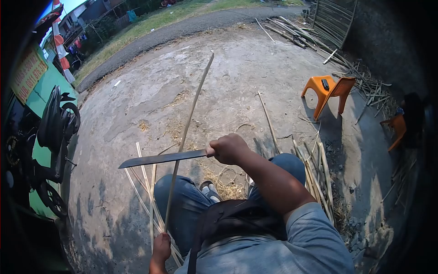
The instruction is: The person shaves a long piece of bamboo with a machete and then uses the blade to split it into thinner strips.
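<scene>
My right hand [230,149] is closed around the short handle of a machete [159,159], and its long dark blade points left. A long thin bamboo strip [193,108] slants up and away from my left hand [161,246], which grips its lower end beside my left knee. The blade crosses the strip just above knee height in this view. Several pale split strips [147,192] lean past my left thigh, close to that hand. On the other side, a bundle of strips [321,176] lies by my right knee, with a single stick [268,119] ahead of it.
An orange plastic chair [329,93] with a small black object [325,84] on its seat stands ahead to the right. Bamboo poles [303,36] and scraps lie along the right wall. A motorcycle [54,128] is parked at left. Shavings [230,187] litter the concrete between my feet.
</scene>
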Motion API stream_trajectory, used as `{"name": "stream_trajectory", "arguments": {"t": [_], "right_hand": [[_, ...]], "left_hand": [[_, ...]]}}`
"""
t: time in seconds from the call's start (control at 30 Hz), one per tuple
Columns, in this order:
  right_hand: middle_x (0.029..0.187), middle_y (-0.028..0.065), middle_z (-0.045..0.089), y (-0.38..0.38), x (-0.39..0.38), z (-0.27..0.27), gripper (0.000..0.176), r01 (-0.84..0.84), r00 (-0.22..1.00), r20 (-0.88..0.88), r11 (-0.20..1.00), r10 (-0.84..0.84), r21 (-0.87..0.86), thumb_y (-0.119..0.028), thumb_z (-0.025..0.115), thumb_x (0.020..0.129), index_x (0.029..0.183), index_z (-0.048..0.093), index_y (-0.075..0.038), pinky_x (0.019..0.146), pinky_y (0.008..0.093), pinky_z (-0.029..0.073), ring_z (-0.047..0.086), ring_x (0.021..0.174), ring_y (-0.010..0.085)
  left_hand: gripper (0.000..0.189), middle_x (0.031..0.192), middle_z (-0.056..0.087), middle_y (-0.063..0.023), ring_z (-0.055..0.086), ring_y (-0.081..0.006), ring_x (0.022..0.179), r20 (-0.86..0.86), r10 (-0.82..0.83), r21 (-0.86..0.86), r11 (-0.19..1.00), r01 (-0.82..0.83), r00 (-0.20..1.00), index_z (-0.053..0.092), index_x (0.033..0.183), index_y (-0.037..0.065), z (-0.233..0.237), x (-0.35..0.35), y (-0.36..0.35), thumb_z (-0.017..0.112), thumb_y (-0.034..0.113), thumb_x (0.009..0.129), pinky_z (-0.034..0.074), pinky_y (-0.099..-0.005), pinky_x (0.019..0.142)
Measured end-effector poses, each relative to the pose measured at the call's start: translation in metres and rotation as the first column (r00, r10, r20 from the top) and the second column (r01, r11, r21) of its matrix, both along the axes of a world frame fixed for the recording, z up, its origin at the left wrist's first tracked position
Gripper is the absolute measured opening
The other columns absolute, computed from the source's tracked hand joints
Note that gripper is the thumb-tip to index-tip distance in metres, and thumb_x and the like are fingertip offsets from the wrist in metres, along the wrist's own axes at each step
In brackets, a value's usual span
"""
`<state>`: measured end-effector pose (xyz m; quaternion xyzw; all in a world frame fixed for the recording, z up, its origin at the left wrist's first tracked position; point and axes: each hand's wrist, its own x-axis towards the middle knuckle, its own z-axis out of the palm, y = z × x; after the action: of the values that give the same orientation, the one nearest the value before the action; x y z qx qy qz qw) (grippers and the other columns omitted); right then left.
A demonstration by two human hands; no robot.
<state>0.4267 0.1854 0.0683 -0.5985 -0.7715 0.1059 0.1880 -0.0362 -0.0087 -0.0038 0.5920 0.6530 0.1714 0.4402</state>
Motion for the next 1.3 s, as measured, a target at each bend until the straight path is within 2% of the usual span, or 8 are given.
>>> {"name": "stream_trajectory", "arguments": {"t": [0.07, 0.17, 0.43, 0.53, 0.67, 0.77, 1.07, 1.3], "right_hand": [[0.093, 0.0118, 0.075, 0.011, 0.012, 0.002, 0.022, 0.159, 0.987, -0.008, 0.978, -0.162, -0.138, -0.036, 0.063, 0.095, 0.097, 0.073, -0.017, 0.077, 0.0494, 0.057, 0.073, 0.092, 0.0347], [0.093, 0.0128, 0.075, 0.013, 0.015, -0.002, 0.023, 0.214, 0.971, -0.082, 0.967, -0.227, -0.139, -0.037, 0.063, 0.095, 0.1, 0.073, -0.017, 0.078, 0.0492, 0.057, 0.073, 0.092, 0.0347], [0.078, 0.0133, 0.072, -0.015, -0.025, -0.003, 0.011, -0.236, 0.972, 0.03, 0.968, 0.235, 0.08, -0.022, 0.067, 0.085, 0.083, 0.07, -0.011, 0.067, 0.0479, 0.056, 0.073, 0.075, 0.0354], [0.079, 0.0139, 0.073, -0.007, -0.019, -0.001, 0.012, -0.19, 0.977, 0.098, 0.982, 0.188, 0.014, -0.023, 0.067, 0.087, 0.084, 0.07, -0.012, 0.068, 0.0482, 0.056, 0.074, 0.077, 0.0346], [0.086, 0.0147, 0.074, 0.01, 0.001, -0.003, 0.026, 0.153, 0.986, -0.06, 0.988, -0.155, -0.03, -0.037, 0.063, 0.097, 0.093, 0.073, -0.013, 0.076, 0.0498, 0.057, 0.073, 0.084, 0.037], [0.089, 0.0145, 0.074, 0.009, 0.01, 0.0, 0.026, 0.237, 0.963, -0.113, 0.967, -0.246, -0.091, -0.038, 0.062, 0.097, 0.095, 0.073, -0.015, 0.077, 0.0497, 0.057, 0.073, 0.087, 0.0363], [0.077, 0.0125, 0.072, -0.016, -0.018, -0.002, 0.015, -0.168, 0.982, 0.088, 0.986, 0.166, 0.012, -0.026, 0.067, 0.088, 0.085, 0.072, -0.012, 0.067, 0.0483, 0.057, 0.074, 0.076, 0.0348], [0.084, 0.015, 0.074, 0.009, 0.0, -0.008, 0.026, 0.149, 0.986, -0.073, 0.988, -0.152, -0.045, -0.036, 0.063, 0.096, 0.09, 0.073, -0.013, 0.071, 0.0503, 0.056, 0.073, 0.083, 0.0358]], "left_hand": [[0.066, 0.065, 0.049, -0.0001, 0.046, -0.0129, 0.063, 0.016, 0.0, -0.01, 1.0, 0.001, 1.0, 0.055, 0.076, 0.004, 0.005, 0.001, 0.002, 0.039, 0.059, 0.109, 0.037, -0.033, 0.059], [0.066, 0.065, 0.049, -0.0003, 0.046, -0.0128, 0.063, 0.038, 0.0, -0.048, 0.999, 0.001, 0.999, 0.054, 0.076, 0.005, 0.006, 0.001, 0.004, 0.038, 0.059, 0.109, 0.037, -0.033, 0.059], [0.068, 0.064, 0.05, -0.0048, 0.048, -0.0163, 0.063, -0.003, -0.014, 0.015, 1.0, 0.014, 1.0, 0.055, 0.076, 0.002, -0.004, 0.0, 0.005, 0.04, 0.061, 0.108, 0.038, -0.0373, 0.059], [0.071, 0.064, 0.052, -0.0094, 0.051, -0.0197, 0.064, -0.095, -0.024, 0.097, 0.995, 0.033, 0.995, 0.056, 0.077, 0.0, -0.005, 0.003, 0.001, 0.04, 0.062, 0.107, 0.04, -0.0406, 0.06], [0.071, 0.065, 0.054, -0.0117, 0.053, -0.0221, 0.064, -0.107, -0.032, 0.127, 0.991, 0.046, 0.994, 0.057, 0.078, -0.001, -0.006, 0.006, 0.004, 0.041, 0.061, 0.107, 0.042, -0.0417, 0.061], [0.069, 0.065, 0.055, -0.0129, 0.054, -0.0233, 0.064, -0.114, -0.033, 0.091, 0.995, 0.044, 0.993, 0.058, 0.08, -0.001, 0.007, 0.009, 0.004, 0.041, 0.06, 0.108, 0.043, -0.042, 0.062], [0.066, 0.069, 0.059, -0.025, 0.063, -0.0471, 0.069, -0.311, -0.036, 0.203, 0.974, 0.104, 0.95, 0.059, 0.081, -0.001, 0.022, 0.024, 0.006, 0.043, 0.057, 0.107, 0.045, -0.0516, 0.062], [0.068, 0.068, 0.057, -0.0271, 0.061, -0.0515, 0.07, -0.283, 0.018, 0.273, 0.96, 0.063, 0.959, 0.056, 0.078, -0.001, 0.01, 0.028, 0.002, 0.043, 0.059, 0.106, 0.043, -0.0548, 0.06]]}}
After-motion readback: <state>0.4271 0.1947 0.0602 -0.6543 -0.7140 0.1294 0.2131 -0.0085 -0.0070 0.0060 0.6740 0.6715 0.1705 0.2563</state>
